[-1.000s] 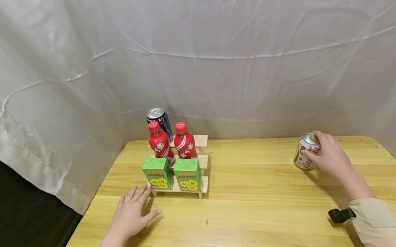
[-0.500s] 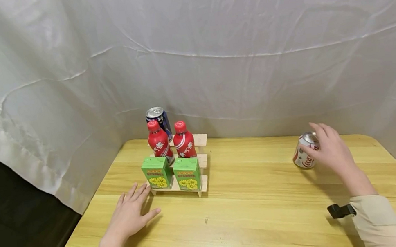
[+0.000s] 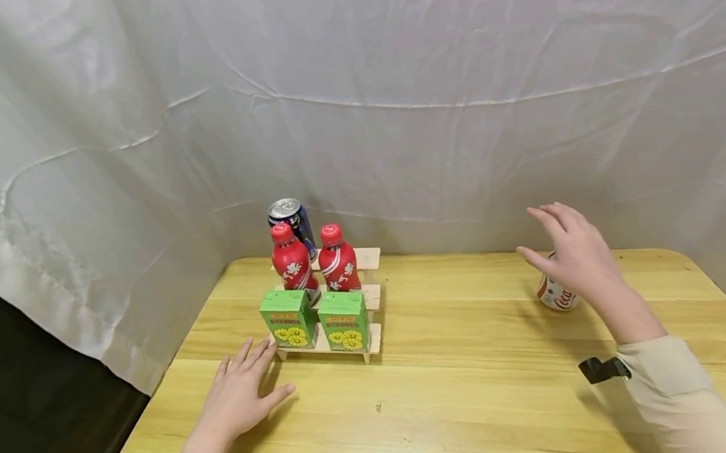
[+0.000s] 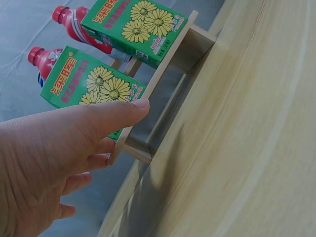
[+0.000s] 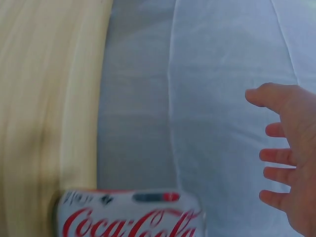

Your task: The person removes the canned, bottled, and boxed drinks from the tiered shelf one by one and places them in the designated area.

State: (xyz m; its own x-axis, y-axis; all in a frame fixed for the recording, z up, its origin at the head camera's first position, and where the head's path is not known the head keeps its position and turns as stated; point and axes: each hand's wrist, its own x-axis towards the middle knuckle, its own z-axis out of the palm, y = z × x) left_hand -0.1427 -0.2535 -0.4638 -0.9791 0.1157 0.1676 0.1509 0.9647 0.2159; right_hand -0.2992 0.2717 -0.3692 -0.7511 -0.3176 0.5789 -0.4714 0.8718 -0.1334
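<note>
My right hand (image 3: pixel 577 257) hovers above and in front of a white Coca-Cola can (image 3: pixel 557 295), fingers spread and apart from it. The can stands upright on the table, its top hidden behind the hand; in the right wrist view the can (image 5: pixel 133 219) shows low in the picture. On the left, my left hand (image 3: pixel 241 392) lies with fingers extended, fingertips at the front left corner of a small wooden tiered rack (image 3: pixel 377 339). Two green drink cartons (image 3: pixel 288 319) fill the lowest tier. Two red bottles (image 3: pixel 339 266) stand on the middle one, a dark blue can (image 3: pixel 297 221) on the top.
The wooden table (image 3: pixel 462 365) reaches back to a pale hanging cloth (image 3: pixel 449 155), which also closes the left and right sides. Dark fabric (image 3: pixel 18 405) hangs past the table's left edge.
My right hand has let go of the Coca-Cola can, lifted and moved left; the can stays in place. My left hand and the rack have not moved.
</note>
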